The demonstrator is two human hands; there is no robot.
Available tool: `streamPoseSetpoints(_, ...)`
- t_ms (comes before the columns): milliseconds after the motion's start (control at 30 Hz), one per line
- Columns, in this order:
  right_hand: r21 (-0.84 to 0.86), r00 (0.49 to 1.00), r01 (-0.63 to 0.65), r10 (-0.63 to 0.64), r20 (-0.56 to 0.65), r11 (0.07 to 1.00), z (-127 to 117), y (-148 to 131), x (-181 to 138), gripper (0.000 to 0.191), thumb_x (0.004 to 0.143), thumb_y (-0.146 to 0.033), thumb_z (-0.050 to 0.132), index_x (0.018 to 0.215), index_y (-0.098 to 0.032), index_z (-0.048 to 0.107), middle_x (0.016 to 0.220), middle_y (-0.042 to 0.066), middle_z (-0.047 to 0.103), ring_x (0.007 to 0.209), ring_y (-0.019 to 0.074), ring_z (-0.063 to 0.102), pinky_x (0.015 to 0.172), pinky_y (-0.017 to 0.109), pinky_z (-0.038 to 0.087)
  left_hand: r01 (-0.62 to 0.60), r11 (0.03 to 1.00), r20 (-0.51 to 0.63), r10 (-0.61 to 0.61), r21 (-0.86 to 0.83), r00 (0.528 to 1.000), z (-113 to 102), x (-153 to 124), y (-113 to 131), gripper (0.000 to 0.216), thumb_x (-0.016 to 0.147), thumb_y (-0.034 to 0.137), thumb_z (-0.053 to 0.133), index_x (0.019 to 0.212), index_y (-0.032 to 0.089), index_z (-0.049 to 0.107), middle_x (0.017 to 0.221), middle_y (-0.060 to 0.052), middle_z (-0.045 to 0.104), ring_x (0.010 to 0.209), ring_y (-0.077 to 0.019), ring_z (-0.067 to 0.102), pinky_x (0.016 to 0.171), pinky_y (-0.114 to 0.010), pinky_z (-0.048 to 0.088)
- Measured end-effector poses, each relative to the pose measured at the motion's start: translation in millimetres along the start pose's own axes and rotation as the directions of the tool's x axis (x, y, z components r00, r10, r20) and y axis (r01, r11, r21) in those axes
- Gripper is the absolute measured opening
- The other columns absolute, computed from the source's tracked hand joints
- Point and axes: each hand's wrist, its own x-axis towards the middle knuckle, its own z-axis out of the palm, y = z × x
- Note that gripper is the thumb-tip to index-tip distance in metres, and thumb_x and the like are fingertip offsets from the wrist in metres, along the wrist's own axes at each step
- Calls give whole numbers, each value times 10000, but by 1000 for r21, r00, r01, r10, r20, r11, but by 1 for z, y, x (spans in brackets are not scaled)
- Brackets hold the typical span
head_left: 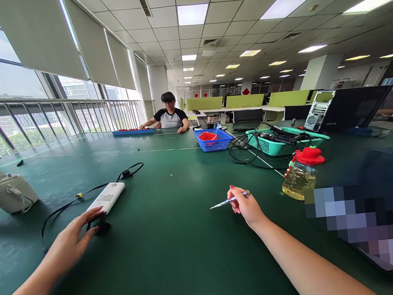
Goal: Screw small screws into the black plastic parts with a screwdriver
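Screwdriver, slim and shiny, is in the right hand: fingers and thumb curled around the handle end, tip pointing left. Can't tell if the tip touches the worktop or sits just above it. Left hand has thumb and fingertips closed on a black block at the near end of a white bar. Can't tell how firm that grip is, or whether block and bar are joined. White bar lies just beyond the left hand's fingers, printed label up. Black cable loops past its far end and comes back along the outer side of the left hand. Step in hand, my read: tool held ready on one side, block steadied on the other. Hands are well apart, tip not on anything the left hand has. Bringing tip to block would call for a leftward swing of the right hand, with the left hand holding the block steady. Further out: bottle with red cap to the right of the right hand; teal basket of dark cables beyond it; blue basket farther ahead, between the hands' lines. Beige case sits out past the left hand, on its outer side. Person across the worktop, near a blue tray.
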Motion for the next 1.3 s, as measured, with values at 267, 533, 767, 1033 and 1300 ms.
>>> streamPoseSetpoints(267, -3, 1000, 4, -4, -2, 1000, 1, -1, 0, 469, 804, -605, 591, 579, -195, 547, 439, -53, 409, 375, 78, 357, 359, 206, 327, -139, 989, 68, 136, 51, 988, 2, 2, -3, 568, 836, 419, 363, 1294, 167, 586, 1280, -119, 640, 1143, -276, 622, 997, -370, 496)
streamPoseSetpoints(533, -13, 1000, 11, -11, -4, 1000, 1, 0, 0, 474, 804, -614, 587, 577, -199, 553, 435, -50, 407, 374, 83, 355, 359, 210, 328, -192, 981, 76, 190, 28, 979, 15, 5, -15, 539, 854, 349, 359, 1317, 190, 586, 1300, -92, 632, 1168, -256, 606, 1053, -382, 461)
streamPoseSetpoints(767, -7, 1000, 5, -5, -1, 1000, 1, 1, 1, 477, 807, -615, 581, 580, -197, 552, 436, -51, 408, 380, 83, 354, 362, 209, 321, -185, 979, 83, 179, 81, 980, 12, 6, -16, 556, 823, 292, 368, 1322, 191, 592, 1302, -89, 636, 1175, -261, 600, 1037, -387, 481)
streamPoseSetpoints(1033, 9, 1000, -3, 3, -9, 1000, 1, -1, 0, 484, 791, -626, 597, 574, -196, 552, 430, -56, 403, 373, 78, 343, 363, 209, 308, -168, 983, 115, 159, 71, 981, 12, 5, -20, 573, 808, 285, 353, 1318, 199, 600, 1321, -83, 619, 1215, -244, 571, 1043, -370, 475)
streamPoseSetpoints(1300, 9, 1000, 3, -3, -3, 1000, 1, 0, 0, 478, 800, -618, 588, 574, -197, 554, 432, -52, 411, 373, 80, 356, 362, 212, 318, -177, 981, 141, 165, 75, 976, 10, 8, -11, 558, 816, 386, 392, 1277, 184, 635, 1290, -97, 647, 1196, -276, 596, 1080, -434, 439)
